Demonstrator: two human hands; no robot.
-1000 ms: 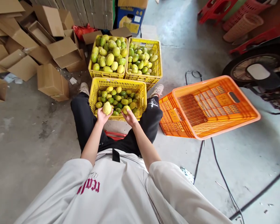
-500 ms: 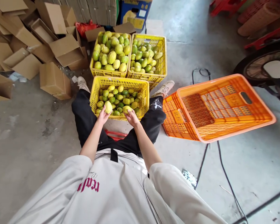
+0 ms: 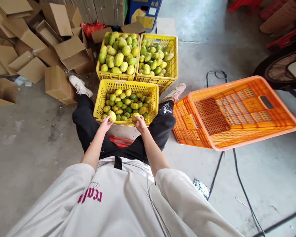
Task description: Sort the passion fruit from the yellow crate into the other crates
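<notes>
A pale yellow lemon (image 3: pixel 112 116) is gripped in my left hand (image 3: pixel 105 124), over the near left edge of the yellow crate (image 3: pixel 126 85) between my legs. My right hand (image 3: pixel 140 124) is closed around another yellow-green lemon (image 3: pixel 136 117), above the same crate's near edge and farther right. Inside that crate lie many smaller yellow and green lemons (image 3: pixel 124 106). The two hands are apart, each with its own fruit.
Behind stand two more yellow crates: one heaped with large lemons (image 3: pixel 118 59), one with greener lemons (image 3: pixel 154 62). An orange crate (image 3: pixel 239 144) tilts at my right, near black cables (image 3: pixel 244 187) and a wheel (image 3: pixel 273 67). Cardboard boxes (image 3: pixel 71 52) pile up at the left.
The lemon in my right hand has turned more end-on. My left hand has shifted slightly left and down with its lemon. My left foot has moved outward to the left.
</notes>
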